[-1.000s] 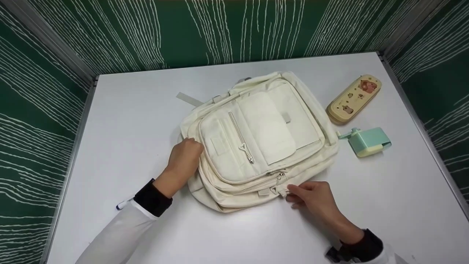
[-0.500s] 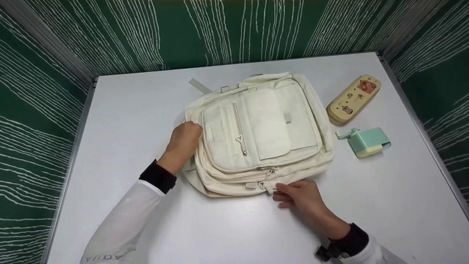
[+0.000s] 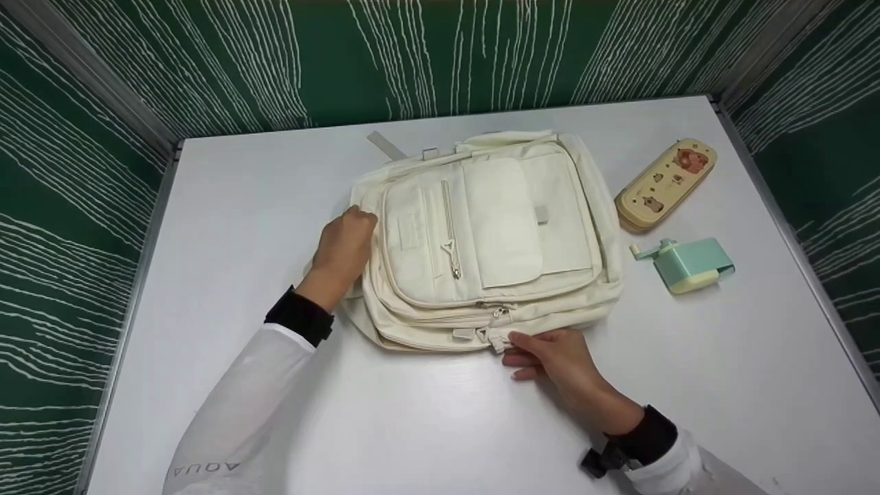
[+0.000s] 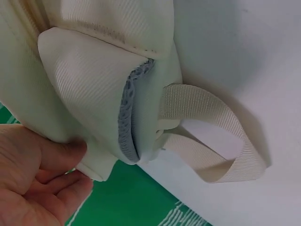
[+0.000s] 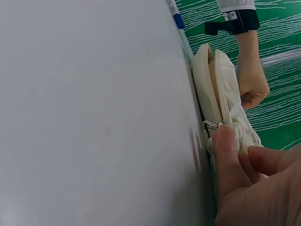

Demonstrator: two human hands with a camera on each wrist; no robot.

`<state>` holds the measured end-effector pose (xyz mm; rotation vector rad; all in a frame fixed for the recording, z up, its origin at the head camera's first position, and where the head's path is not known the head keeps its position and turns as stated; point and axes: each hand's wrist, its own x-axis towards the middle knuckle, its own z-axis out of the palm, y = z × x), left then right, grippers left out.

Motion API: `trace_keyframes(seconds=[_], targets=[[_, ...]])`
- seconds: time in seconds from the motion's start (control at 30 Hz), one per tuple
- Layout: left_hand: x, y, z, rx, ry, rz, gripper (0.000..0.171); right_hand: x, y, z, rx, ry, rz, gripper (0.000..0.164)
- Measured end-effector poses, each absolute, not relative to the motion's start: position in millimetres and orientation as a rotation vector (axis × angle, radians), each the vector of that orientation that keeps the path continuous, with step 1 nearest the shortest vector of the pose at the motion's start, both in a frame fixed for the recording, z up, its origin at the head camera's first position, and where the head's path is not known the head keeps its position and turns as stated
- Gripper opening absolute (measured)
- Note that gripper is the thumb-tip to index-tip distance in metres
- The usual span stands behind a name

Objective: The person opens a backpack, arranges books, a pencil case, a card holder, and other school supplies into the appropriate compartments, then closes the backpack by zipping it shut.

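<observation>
Both hands on the cream backpack (image 3: 505, 220), one at each end of its near corner!
Left hand (image 3: 346, 240) has its fingers curled tight, pinching the bag's side edge; right hand (image 3: 560, 354) nips a fabric tab (image 3: 500, 342) at the near edge between thumb and finger, other fingers loose. The bag lies front up on the white surface (image 3: 412, 426), between and beyond the hands, a zipped seam (image 5: 215, 87) gaping beside the right thumb. Ahead and right of the right hand sit a mint crank box (image 3: 693, 265) and, farther, a yellow case (image 3: 667, 185). The danger, I'd say: should the left pinch slip under a hard right-hand tug, the bag could swivel, perhaps knocking that box; slack cloth might snag the zip.
</observation>
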<state>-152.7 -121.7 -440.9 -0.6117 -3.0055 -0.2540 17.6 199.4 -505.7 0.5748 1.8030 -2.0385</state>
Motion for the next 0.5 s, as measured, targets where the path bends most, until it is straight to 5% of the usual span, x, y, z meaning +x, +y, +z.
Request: trace_keyframes(seconds=[0.5], targets=[[-44.6, -81.5, -457.8, -0.816, -2.454, -0.390, 0.014, 17.4, 199.6, -502.9, 0.563, 1.817, -2.004, 0.030]])
